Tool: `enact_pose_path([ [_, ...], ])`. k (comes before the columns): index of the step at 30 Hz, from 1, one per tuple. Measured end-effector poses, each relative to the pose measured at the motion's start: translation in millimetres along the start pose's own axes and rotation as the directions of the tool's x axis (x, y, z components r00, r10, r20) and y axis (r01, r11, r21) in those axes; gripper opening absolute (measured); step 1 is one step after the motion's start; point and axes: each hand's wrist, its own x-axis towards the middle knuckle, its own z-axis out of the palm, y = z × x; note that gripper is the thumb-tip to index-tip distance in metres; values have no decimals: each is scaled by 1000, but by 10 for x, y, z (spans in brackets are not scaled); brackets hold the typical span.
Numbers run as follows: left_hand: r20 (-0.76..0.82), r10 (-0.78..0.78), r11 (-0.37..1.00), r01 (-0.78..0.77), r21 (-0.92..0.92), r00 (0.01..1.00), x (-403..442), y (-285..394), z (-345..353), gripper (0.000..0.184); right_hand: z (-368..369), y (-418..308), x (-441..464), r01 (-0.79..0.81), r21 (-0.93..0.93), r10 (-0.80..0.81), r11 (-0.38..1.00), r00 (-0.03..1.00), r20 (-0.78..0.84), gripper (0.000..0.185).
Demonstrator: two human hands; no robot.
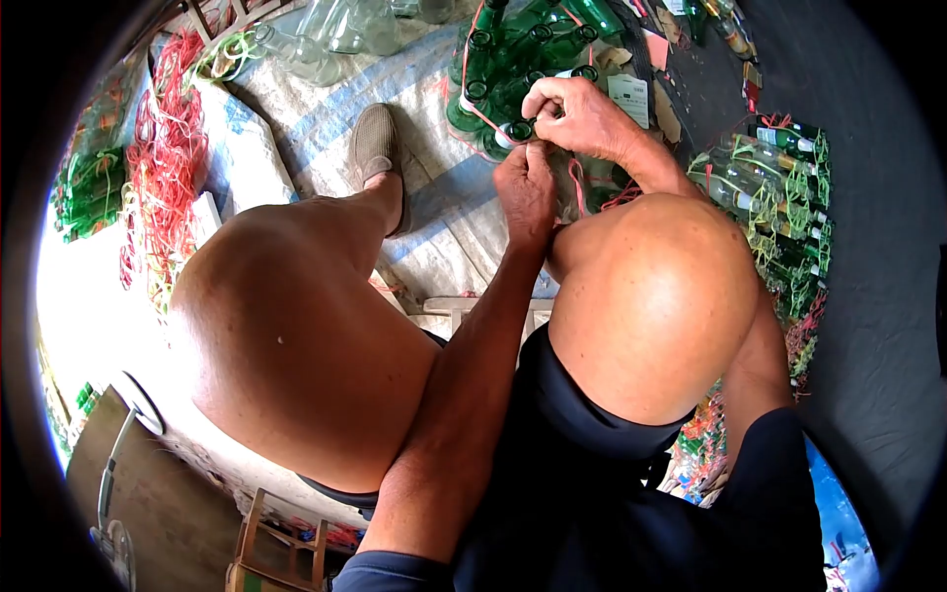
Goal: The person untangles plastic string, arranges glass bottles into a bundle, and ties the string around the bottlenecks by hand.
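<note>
A cluster of green glass bottles stands upright on the floor sheet. Pink string runs around the bottle necks. At the cluster's near edge, my left hand is closed, its fingertips pinching where the string runs in beside a bottle neck. My right hand is just above and to the right of it, with thumb and fingers curled in a pinch by the same bottle. Whatever lies between the right fingertips is hidden. A loop of pink string hangs beside my left hand.
Clear glass bottles are at the upper left. Tangled red and pink string lies at the left. String-tied bottles line the right side. My shoe rests on the blue-striped sheet. A wooden stool is at the lower left.
</note>
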Motion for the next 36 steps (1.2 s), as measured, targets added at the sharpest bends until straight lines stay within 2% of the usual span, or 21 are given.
enact_pose_path([
  [3,-6,-44,995,44,-93,999,16,-22,30,33,-19,30,10,17,107,-19,994,1000,18,13],
  [9,45,-108,988,112,-103,993,11,-10,13,33,-77,-6,-67,-60,205,69,977,997,-37,19],
  [15,65,-173,974,180,-140,983,34,-27,17,32,-94,50,-120,-29,452,84,891,991,-103,24],
  [18,57,-199,969,205,-141,978,15,25,23,32,-97,108,-126,-62,512,150,857,980,-132,23],
  [21,42,-197,958,202,-205,979,7,30,50,32,-136,84,-162,-37,507,106,861,988,-108,23],
  [24,36,-198,964,201,-173,980,26,2,51,32,-190,85,-146,-74,434,112,898,992,-62,22],
  [27,34,-179,968,182,-174,983,21,-1,59,36,-255,-30,-88,-133,98,137,986,990,-31,18],
  [30,77,-222,961,232,-150,972,37,-29,11,25,-334,-225,-49,-109,-274,117,956,993,12,13],
  [32,9,49,996,-49,-75,999,21,-92,51,31,-355,-243,-27,3,-441,29,897,997,66,12],
  [33,1,120,992,-120,-48,993,32,-111,61,33,-366,-256,-16,61,-519,-11,853,995,99,13],
  [34,-8,190,982,-190,-19,982,42,-133,70,35,-363,-270,-9,67,-549,-11,833,994,105,14],
  [36,6,191,982,-191,2,982,57,-150,59,36,-347,-289,-7,77,-607,-9,791,993,115,17],
])
